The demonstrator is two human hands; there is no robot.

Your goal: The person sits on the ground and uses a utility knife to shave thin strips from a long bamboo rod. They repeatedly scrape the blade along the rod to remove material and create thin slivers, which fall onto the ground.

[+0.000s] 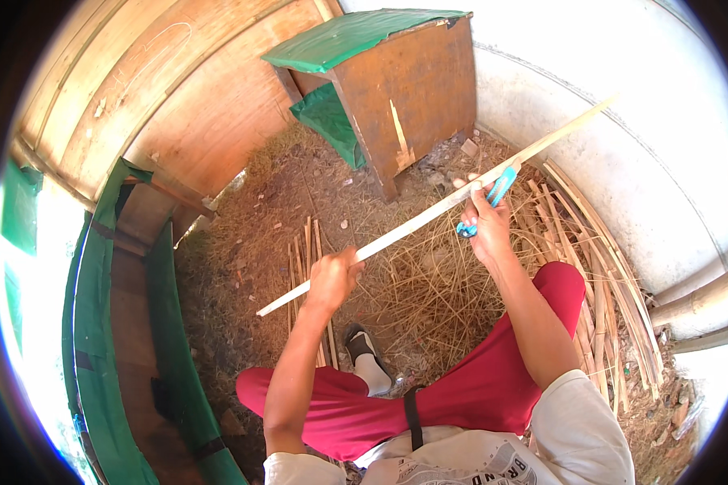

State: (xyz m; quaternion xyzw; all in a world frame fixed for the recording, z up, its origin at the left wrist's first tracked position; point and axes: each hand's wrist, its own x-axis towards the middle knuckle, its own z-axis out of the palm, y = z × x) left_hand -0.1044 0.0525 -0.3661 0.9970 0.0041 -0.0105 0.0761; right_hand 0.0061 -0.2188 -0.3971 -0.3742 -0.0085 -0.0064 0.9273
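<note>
Gripping one long pale bamboo strip (429,212), the left hand (333,279) is clenched around its lower part; the strip runs slanted from lower left to upper right, held in the air above the ground. Right hand (485,222): one, closed around one blue-handled knife (493,196), whose handle lies against the strip further up; the blade itself cannot be made out. Legs in red trousers (461,388): two, one knee raised at right. Foot in a black sandal and white sock (364,356): one visible. Loose pile of cut bamboo strips (607,267): one heap at right along the white wall (623,137), too many to count. Short bamboo strips (307,250) on the ground beside the left hand: a few. Brown wooden hutch with a green cover (396,81): one, well apart, ahead.
</note>
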